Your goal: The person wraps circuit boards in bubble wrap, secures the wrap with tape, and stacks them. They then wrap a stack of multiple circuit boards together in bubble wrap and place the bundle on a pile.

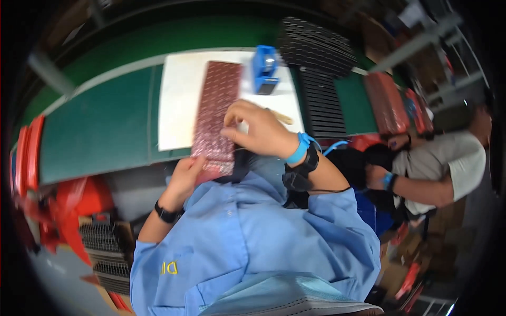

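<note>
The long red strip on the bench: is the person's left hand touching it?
Touching. The head view shows the left hand gripping the near end of the red strip, its fingers lapping over that edge, while the right hand rests on its right side.

1. The surface (100, 126) is a long workbench covered with a dark green mat, with a pale strip along its far edge.
2. A white rectangular sheet (176, 100) lies flat on the green mat; it serves as the landmark here.
3. A long dark red panel with a dotted pattern (217, 105) lies lengthwise across the white sheet, its near end reaching past the sheet's near edge.
4. A small blue plastic device (264, 69) stands on the sheet's far right part, just right of the red panel.
5. Black slotted trays (322, 105) lie on the mat just right of the sheet.
6. Flat red trays (386, 102) lie further right of the sheet, beyond the black ones.
</note>
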`<state>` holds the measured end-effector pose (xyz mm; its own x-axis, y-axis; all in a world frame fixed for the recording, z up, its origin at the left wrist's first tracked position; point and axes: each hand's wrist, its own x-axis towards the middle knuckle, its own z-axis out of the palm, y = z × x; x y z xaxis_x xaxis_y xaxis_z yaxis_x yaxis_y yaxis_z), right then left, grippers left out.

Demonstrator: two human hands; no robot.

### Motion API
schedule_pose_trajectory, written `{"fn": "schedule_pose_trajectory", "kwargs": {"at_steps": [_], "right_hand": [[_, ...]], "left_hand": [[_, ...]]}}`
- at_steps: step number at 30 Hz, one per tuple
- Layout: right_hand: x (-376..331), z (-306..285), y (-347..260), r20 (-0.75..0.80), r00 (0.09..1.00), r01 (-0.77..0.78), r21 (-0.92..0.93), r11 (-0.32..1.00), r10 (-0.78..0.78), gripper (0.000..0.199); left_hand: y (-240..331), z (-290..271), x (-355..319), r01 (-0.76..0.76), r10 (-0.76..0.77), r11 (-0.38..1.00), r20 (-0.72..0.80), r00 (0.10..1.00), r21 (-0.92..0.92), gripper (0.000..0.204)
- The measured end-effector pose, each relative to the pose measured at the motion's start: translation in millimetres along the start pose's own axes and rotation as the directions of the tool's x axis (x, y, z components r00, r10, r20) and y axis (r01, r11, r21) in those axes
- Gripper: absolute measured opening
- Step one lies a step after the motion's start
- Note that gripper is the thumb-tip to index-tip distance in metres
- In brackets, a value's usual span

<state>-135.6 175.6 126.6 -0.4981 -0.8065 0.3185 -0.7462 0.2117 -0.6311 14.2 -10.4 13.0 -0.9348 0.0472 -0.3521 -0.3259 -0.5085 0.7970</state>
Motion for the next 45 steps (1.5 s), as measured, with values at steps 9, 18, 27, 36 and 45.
{"fn": "schedule_pose_trajectory", "kwargs": {"at_steps": [9,18,27,36,45], "right_hand": [[-24.8,-189.3,157.1,-0.675,0.733,-0.504,-0.461,0.731,0.08,0.018],[-7.4,-222.8,181.1,-0.365,0.891,-0.45,-0.633,0.63,0.27,0.014],[13.3,-172.2,15.4,-0.654,0.755,0.091,0.034,0.995,-0.046,0.028],[27.9,16.2,25.8,-0.127,0.793,-0.183,0.884,0.431,0.596,0.031],[26.0,47.3,34.4,-0.023,0.73,-0.459,0.725,0.514,0.684,0.053]], "left_hand": [[8.0,-0.8,-5.1,-0.072,0.07,0.997,-0.066,0.995,-0.035,0.024],[14.7,7.9,-19.1,-0.062,0.054,0.996,-0.125,0.991,-0.06,0.026],[10.0,-11.2,-18.8,-0.068,0.068,0.998,-0.153,0.986,0.003,0.027],[4.6,-24.7,-31.6,-0.072,0.078,0.994,-0.069,0.995,0.085,0.027],[1.3,-40.6,-46.6,-0.122,0.121,0.992,0.056,0.991,0.02,0.028]]}}
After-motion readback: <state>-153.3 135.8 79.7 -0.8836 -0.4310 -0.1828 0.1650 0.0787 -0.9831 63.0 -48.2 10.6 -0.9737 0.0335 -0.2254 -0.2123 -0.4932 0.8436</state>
